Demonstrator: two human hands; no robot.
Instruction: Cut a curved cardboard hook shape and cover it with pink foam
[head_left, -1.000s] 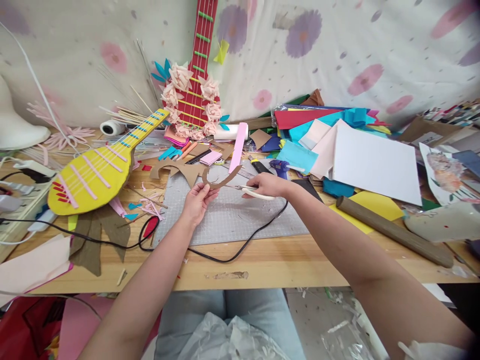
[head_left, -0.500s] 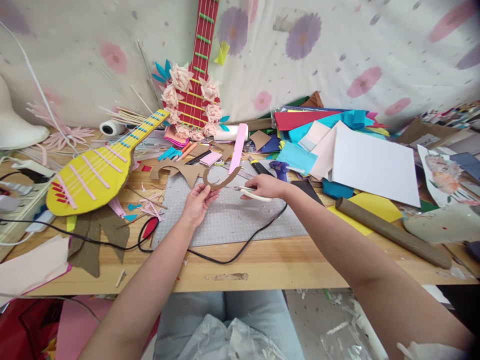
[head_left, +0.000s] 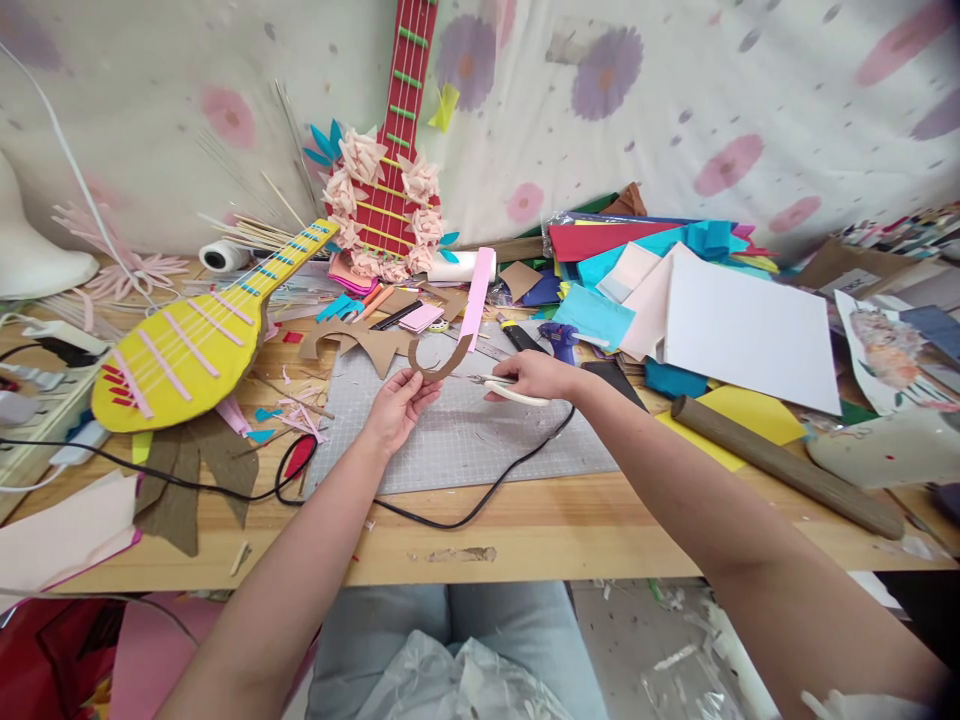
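Pinching a curved cardboard strip (head_left: 442, 365), left hand (head_left: 395, 408); at its 3 o'clock, right hand (head_left: 534, 374) grips scissors (head_left: 504, 386) above the grey mat (head_left: 465, 440).

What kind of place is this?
Probably a home craft table: coloured paper sheets lie piled up, a yellow cardboard guitar rests nearby, and the right hand holds scissors over a cutting mat.

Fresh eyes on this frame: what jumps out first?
The yellow cardboard guitar lying at the left of the table, and the red guitar with paper flowers propped against the wall behind it. At centre, above the grey cutting mat, the left hand holds a curved brown cardboard piece while the right hand holds scissors beside it.
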